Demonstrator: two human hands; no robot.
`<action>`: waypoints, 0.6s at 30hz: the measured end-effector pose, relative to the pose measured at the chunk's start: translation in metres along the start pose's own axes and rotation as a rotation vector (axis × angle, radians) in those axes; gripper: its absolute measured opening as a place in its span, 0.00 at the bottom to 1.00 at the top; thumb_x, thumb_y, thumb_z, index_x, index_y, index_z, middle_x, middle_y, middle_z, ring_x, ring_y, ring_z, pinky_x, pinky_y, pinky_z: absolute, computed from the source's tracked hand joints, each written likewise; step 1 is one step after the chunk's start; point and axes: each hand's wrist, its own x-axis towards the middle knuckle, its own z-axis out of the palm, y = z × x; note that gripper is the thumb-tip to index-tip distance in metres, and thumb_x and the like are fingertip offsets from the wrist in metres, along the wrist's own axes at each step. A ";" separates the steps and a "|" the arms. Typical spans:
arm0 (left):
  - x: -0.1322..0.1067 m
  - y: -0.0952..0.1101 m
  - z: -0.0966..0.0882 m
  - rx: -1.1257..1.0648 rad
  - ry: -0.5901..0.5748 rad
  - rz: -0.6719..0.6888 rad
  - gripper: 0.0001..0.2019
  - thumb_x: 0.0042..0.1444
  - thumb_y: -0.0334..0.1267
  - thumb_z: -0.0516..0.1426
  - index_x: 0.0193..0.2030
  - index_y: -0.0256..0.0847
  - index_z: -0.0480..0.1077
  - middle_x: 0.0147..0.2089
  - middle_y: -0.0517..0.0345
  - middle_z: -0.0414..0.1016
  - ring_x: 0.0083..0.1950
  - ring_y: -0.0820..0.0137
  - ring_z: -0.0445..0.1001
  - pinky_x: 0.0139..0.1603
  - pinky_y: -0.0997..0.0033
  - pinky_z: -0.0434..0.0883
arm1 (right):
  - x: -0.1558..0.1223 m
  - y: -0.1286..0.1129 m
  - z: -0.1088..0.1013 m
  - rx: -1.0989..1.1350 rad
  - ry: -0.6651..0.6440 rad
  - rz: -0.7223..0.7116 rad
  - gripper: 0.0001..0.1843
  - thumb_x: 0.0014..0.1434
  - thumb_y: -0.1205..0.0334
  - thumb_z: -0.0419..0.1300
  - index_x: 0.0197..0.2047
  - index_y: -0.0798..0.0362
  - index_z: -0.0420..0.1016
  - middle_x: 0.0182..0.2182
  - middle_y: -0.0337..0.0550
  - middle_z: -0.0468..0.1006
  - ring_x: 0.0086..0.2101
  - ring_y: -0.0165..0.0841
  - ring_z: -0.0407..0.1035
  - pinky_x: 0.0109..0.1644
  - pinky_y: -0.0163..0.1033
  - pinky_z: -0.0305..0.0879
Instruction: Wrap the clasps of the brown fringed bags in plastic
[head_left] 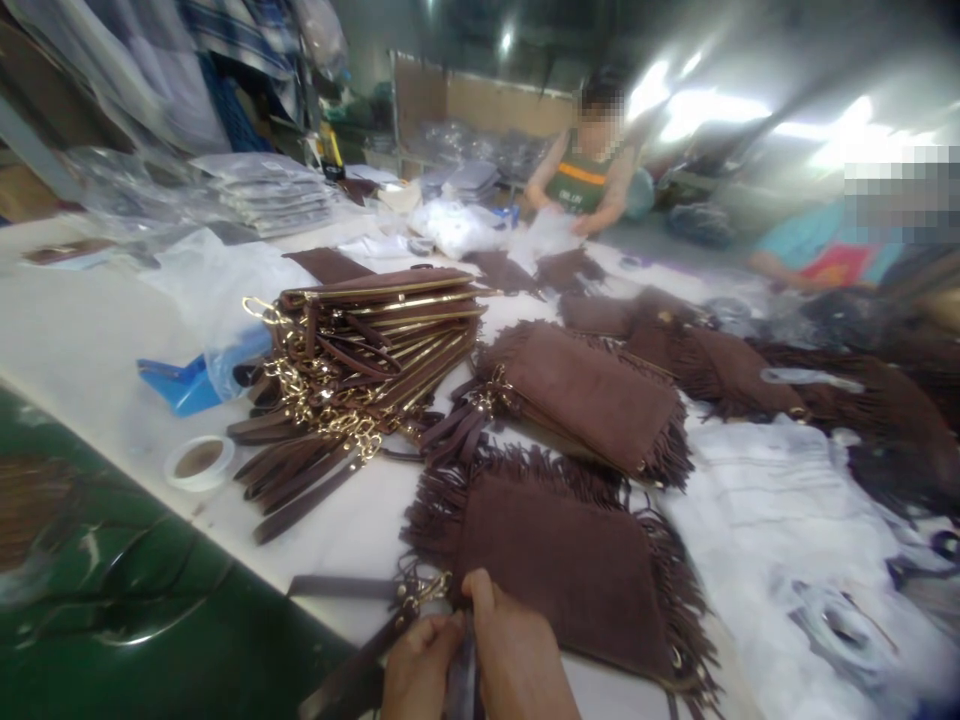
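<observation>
A brown suede fringed pouch (570, 570) lies flat at the near edge of the white table (75, 340). My left hand (416, 670) is closed on its dark brown wrist strap (352, 680) by the gold clasp (424, 590). My right hand (517, 660) presses on the pouch's near corner, thumb up against the left hand and fingers curled. A stack of similar pouches (592, 400) lies just beyond. To the left stands a tall pile of brown pouches with gold chains and straps (360, 350).
A tape roll (199, 462) and a blue holder (176, 383) sit at the left. White packing bags (772, 530) spread at the right. More fringed pouches (720, 365) lie further back. Two people work at the far side. A green surface (112, 600) lies below the table edge.
</observation>
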 end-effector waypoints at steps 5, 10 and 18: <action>-0.004 -0.004 0.000 -0.027 -0.007 -0.017 0.19 0.41 0.50 0.68 0.29 0.35 0.75 0.22 0.57 0.73 0.23 0.70 0.70 0.25 0.74 0.65 | -0.012 0.012 0.026 0.270 0.162 0.129 0.12 0.60 0.73 0.51 0.44 0.49 0.65 0.28 0.36 0.81 0.30 0.35 0.78 0.29 0.32 0.59; -0.005 -0.003 0.001 0.030 0.027 0.010 0.21 0.39 0.52 0.68 0.29 0.34 0.75 0.23 0.54 0.75 0.24 0.69 0.70 0.25 0.74 0.66 | -0.020 0.019 0.057 0.346 0.290 0.204 0.07 0.66 0.60 0.51 0.36 0.48 0.67 0.27 0.36 0.79 0.27 0.34 0.76 0.28 0.33 0.58; -0.009 0.000 0.000 0.121 0.057 0.060 0.20 0.39 0.51 0.69 0.31 0.35 0.77 0.31 0.52 0.78 0.35 0.63 0.74 0.33 0.71 0.69 | -0.027 0.013 0.095 0.349 0.584 -0.008 0.18 0.68 0.60 0.42 0.36 0.49 0.72 0.30 0.42 0.74 0.28 0.33 0.73 0.32 0.33 0.63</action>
